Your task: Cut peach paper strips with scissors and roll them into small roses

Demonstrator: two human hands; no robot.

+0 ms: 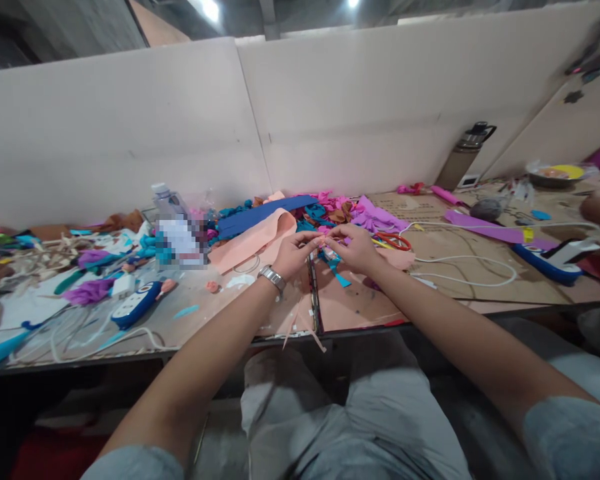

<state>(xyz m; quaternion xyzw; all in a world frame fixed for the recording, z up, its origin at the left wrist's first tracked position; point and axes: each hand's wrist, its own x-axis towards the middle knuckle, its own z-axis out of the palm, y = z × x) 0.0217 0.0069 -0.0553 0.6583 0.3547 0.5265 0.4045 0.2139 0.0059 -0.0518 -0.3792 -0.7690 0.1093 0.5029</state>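
Observation:
My left hand, with a metal watch at its wrist, meets my right hand above the table's front part. The fingers of both are closed in a pinch on a small peach piece, mostly hidden by the fingertips. Thin peach strips dangle over the table edge below my left hand; whether they join the piece I cannot tell. Just behind my left hand lies a curled peach sheet, partly under a dark blue sheet. A teal scrap lies below my right hand.
Colourful scraps heap up along the white partition. Blue-and-white power strips trail white cables. A plastic bottle, a tall flask and a bowl stand further back. Other people's hands show at both sides.

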